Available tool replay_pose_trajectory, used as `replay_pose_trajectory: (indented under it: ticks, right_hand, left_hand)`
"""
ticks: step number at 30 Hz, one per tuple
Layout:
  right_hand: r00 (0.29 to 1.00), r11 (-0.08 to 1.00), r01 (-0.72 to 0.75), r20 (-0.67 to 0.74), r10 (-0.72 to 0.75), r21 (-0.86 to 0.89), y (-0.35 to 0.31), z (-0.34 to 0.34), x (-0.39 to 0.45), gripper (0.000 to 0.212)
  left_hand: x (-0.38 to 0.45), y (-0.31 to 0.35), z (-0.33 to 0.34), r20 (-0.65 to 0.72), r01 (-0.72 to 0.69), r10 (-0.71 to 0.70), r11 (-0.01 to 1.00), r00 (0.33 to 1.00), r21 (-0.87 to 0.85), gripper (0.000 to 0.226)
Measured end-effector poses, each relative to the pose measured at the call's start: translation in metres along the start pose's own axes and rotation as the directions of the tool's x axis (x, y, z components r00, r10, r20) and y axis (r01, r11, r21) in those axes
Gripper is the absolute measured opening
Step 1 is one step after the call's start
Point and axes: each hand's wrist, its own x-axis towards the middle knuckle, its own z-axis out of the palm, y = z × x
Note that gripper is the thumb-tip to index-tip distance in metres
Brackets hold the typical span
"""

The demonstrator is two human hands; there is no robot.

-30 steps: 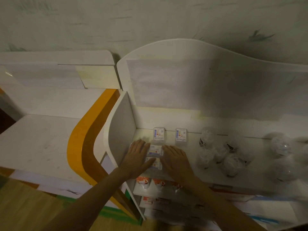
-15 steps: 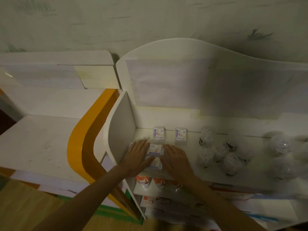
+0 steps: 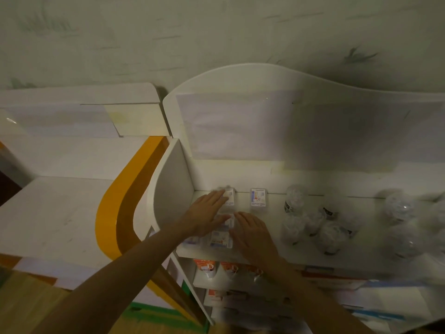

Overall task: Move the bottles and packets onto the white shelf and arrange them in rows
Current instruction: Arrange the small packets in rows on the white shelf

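Left hand (image 3: pixel 208 214) lies flat, fingers straight and together, on the top board of the white shelf (image 3: pixel 265 247), at its left end just beside the curved side panel (image 3: pixel 172 186). Its fingertips reach the far-left packet (image 3: pixel 230 197) and partly cover it; its palm covers part of the middle packet (image 3: pixel 228 219). Right hand (image 3: pixel 254 233) also flat, fingers straight, close together, palm down on the board just right of the left hand; its fingertips touch the right edge of the middle packet. Neither hand is curled round anything.

Packets: five seen. One stands free at the far edge, right of the left hand (image 3: pixel 258 199), lying flat, label up. Near packet (image 3: pixel 219 239) lies between the two wrists at the near edge of the board. Another packet (image 3: pixel 191 241) shows partly under the left forearm; its label is too blurred to read.

Bottles: a group of clear ones (image 3: pixel 313 220) stands right of the right hand, apart from it. More clear bottles (image 3: pixel 399 213) further right, blurred; count uncertain.

Lower shelf tiers hold orange-and-white cartons (image 3: pixel 207 267), below the near edge of the top board. To the left, a second white unit with an orange curved band (image 3: pixel 113 206).
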Motion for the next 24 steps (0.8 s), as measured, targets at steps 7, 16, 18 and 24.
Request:
replay_pose_trajectory:
  ticks: [7,16,18,24]
  right_hand:
    - [1.0,1.0,0.001,0.02,-0.001,-0.006,-0.002,-0.003,-0.001,0.078]
    - [1.0,0.998,-0.009,-0.025,0.01,0.062,-0.006,-0.008,-0.002,0.083]
    - [1.0,0.998,-0.009,-0.025,0.01,0.06,-0.005,-0.006,-0.002,0.082]
    - [0.999,1.0,0.01,-0.052,-0.009,0.018,-0.002,-0.001,-0.001,0.069]
  left_hand:
    - [0.012,-0.002,-0.003,0.197,-0.018,-0.001,0.995,0.98,0.098,0.068]
    - [0.005,-0.006,-0.009,0.137,-0.011,-0.002,0.995,0.991,0.096,0.064]
    - [0.003,-0.006,-0.01,0.15,0.031,-0.039,0.998,0.988,0.054,0.066]
    - [-0.004,-0.014,-0.017,0.134,0.036,-0.05,0.993,0.99,0.11,0.063]
